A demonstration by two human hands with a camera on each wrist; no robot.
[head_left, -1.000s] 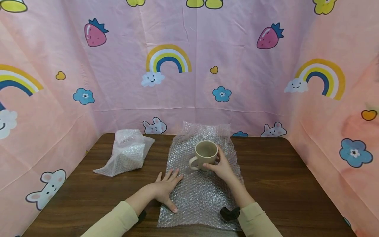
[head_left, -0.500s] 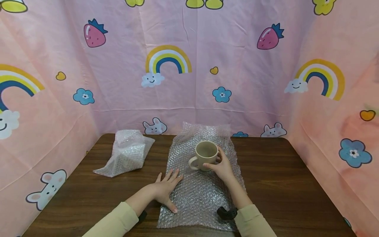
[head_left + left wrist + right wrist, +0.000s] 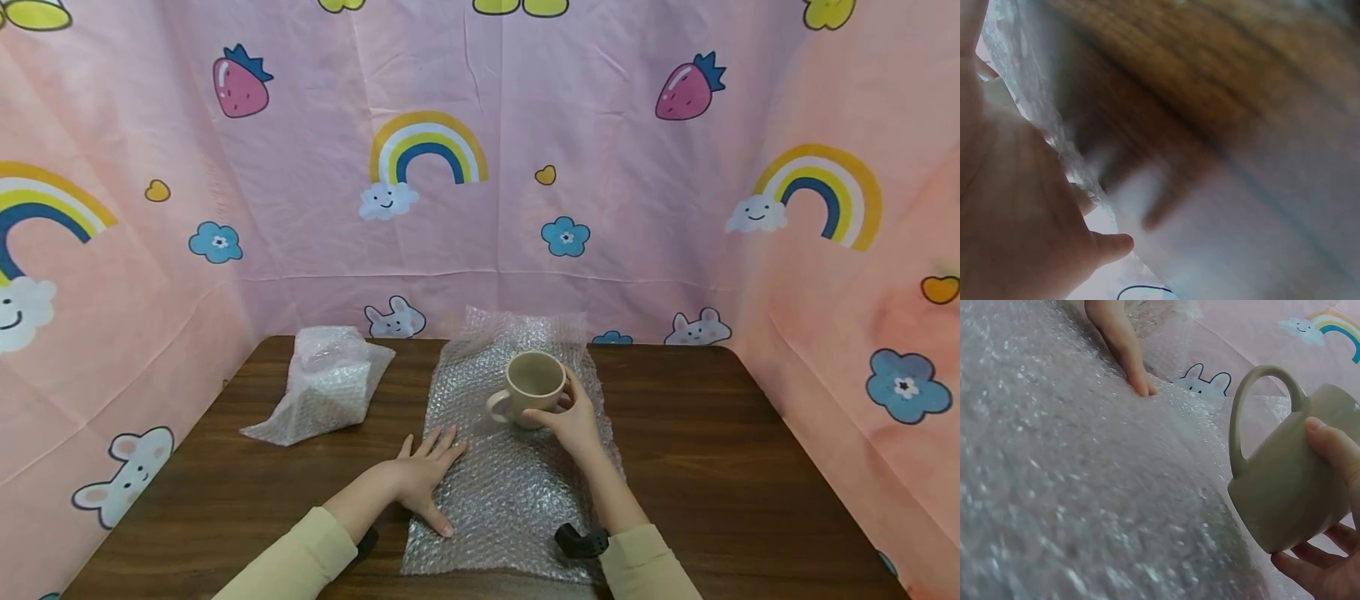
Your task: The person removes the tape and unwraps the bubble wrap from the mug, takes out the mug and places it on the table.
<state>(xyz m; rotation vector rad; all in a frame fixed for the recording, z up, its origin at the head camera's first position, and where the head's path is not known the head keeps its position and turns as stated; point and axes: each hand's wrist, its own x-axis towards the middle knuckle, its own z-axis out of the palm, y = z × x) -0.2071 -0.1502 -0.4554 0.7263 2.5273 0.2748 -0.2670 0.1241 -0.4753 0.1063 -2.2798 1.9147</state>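
Across the dark wood table (image 3: 697, 442), a clear bubble wrap sheet (image 3: 517, 508) lies lengthwise, running from the near edge to the far edge, its far end rising in front of the cloth backdrop (image 3: 502, 75). Backdrop is pink, printed with rainbows, strawberries, flowers and rabbits, and wraps round the left and right sides too. To the left of the sheet, near it but apart, sits a crumpled bubble wrap bundle (image 3: 330, 387); contents can't be made out.

Beige mug (image 3: 531, 392) is over the far half of the sheet, opening up, handle toward the person's left. Whether its base touches the wrap, can't tell. Right hand (image 3: 573, 421) grips the mug from the right, thumb on the near side, and covers part of its wall. Left hand (image 3: 423, 482) rests with fingers spread on the sheet's left edge. Black wrist device (image 3: 581, 542) by the right sleeve (image 3: 648, 562) blocks some of the sheet's near right part. Left wrist view mostly blurred wood and palm.

Versus half a second ago: mug and right hand have shifted slightly to the right; left hand, sheet and bundle look unchanged on the table.
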